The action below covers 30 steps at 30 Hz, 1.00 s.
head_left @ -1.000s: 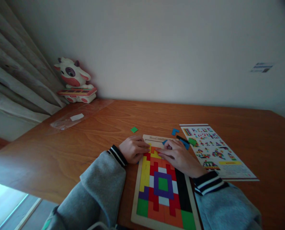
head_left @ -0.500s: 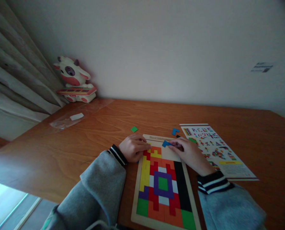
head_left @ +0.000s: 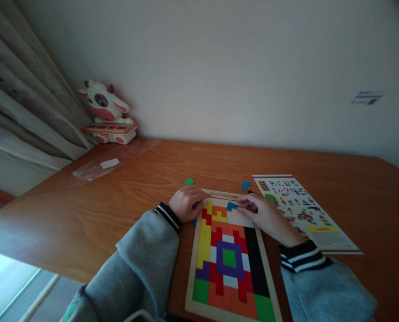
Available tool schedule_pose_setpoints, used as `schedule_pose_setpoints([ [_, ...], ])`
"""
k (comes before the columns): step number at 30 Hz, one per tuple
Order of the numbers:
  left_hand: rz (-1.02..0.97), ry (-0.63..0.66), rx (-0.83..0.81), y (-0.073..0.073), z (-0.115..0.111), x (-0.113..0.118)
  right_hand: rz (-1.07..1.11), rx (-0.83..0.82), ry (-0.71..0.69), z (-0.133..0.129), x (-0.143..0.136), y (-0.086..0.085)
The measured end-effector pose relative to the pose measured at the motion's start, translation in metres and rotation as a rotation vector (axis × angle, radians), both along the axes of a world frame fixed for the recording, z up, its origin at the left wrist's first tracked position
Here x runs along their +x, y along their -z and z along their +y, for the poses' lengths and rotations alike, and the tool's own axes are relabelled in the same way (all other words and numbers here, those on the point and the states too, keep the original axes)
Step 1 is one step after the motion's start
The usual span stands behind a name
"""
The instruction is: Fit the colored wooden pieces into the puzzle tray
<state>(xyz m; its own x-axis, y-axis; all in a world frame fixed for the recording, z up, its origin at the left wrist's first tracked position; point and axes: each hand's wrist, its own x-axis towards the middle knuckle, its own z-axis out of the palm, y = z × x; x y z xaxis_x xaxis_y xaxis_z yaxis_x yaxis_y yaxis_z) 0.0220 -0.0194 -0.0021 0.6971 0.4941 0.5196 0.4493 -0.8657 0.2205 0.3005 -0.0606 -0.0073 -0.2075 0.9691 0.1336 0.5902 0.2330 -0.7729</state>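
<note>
the blue piece (head_left: 232, 205) lay at the board's top end, just left of the right hand (head_left: 264, 214), whose thumb and finger pinched its right end; its long side ran roughly across the board (head_left: 192, 268). the left hand (head_left: 185, 205) touched the upper-left corner, its grip unclear.

Dim, cool light leaves the upper wall (head_left: 239, 80) grey, while a bright patch glares at the lower left and a pale sheen spreads over the tabletop (head_left: 145, 165) there. Fine print looks soft, and the top right corner darkens.
</note>
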Motion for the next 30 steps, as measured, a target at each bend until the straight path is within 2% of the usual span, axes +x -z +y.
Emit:
schedule_pose_setpoints([
  [8,-0.036,-0.086,-0.069,0.003,0.002,0.000,-0.003,-0.063,-0.038,0.002,0.004,0.000],
  [12,-0.038,-0.033,-0.041,0.003,0.000,0.002,-0.039,-0.071,-0.034,0.000,0.006,-0.005],
  [17,-0.015,0.037,-0.016,0.001,-0.003,0.004,-0.057,0.019,-0.065,0.000,0.010,-0.007],
  [21,0.008,0.051,-0.015,0.000,-0.003,0.005,-0.135,0.079,-0.071,0.001,0.014,-0.006],
  [27,0.013,0.064,-0.023,-0.003,-0.003,0.005,-0.070,0.073,-0.062,0.004,0.018,0.001],
  [30,0.007,0.070,-0.022,-0.004,-0.003,0.006,-0.108,0.137,-0.060,0.005,0.019,0.002],
])
